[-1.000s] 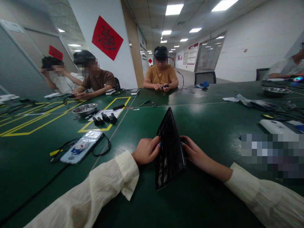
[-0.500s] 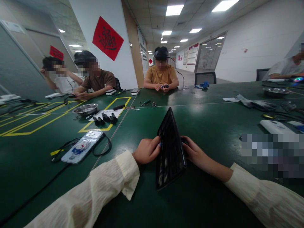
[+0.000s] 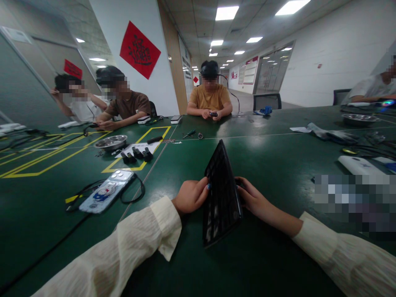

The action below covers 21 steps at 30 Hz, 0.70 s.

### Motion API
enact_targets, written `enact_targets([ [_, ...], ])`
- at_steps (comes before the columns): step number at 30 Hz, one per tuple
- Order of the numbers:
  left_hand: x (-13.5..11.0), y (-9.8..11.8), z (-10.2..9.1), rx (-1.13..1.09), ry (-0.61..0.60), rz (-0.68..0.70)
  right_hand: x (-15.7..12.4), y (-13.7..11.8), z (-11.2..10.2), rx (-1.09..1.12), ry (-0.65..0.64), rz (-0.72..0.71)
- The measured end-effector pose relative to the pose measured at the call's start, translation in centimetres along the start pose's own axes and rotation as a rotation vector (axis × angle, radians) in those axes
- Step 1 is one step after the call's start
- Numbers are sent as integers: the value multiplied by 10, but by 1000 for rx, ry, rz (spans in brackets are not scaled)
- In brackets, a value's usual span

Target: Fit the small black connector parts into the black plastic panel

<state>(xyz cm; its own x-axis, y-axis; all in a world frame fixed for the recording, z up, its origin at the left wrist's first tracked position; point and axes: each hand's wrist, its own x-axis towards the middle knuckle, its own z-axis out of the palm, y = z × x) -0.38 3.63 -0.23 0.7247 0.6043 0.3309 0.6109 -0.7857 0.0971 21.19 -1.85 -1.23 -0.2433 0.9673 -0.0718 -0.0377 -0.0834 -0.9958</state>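
Note:
A thin black rectangular panel [image 3: 220, 194] stands tilted on edge above the table in front of me. Its glossy face shows rows of darker and lighter patches, which may be reflections or recesses; I cannot tell which. My left hand [image 3: 192, 196] grips the left edge, thumb pressed on the face, with a small blue spot at the thumb tip. On the other side, my right hand [image 3: 250, 196] closes on the panel's right edge from behind. Most of its fingertips are hidden by the panel, and something small and dark shows near them.
On the green table [image 3: 173, 268], a phone [image 3: 107, 192] lies left beside a black cable [image 3: 136, 198]. Beyond it are several black cylindrical parts [image 3: 137, 154] and a metal bowl [image 3: 111, 142]. A white device [image 3: 359, 166] lies right. A person [image 3: 209, 97] sits opposite; others sit left and right.
My hands and the panel hold almost the same pose. Across the table, the person's hands have shifted slightly around a small dark object.

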Motion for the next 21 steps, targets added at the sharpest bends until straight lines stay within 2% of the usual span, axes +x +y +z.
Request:
enact_targets([
  [12, -1, -1, -3, -112, -18, 16, 0, 1, 0, 4, 6, 9],
  [21, -2, -2, -3, -129, 15, 49, 2, 2, -1, 7, 0, 11],
])
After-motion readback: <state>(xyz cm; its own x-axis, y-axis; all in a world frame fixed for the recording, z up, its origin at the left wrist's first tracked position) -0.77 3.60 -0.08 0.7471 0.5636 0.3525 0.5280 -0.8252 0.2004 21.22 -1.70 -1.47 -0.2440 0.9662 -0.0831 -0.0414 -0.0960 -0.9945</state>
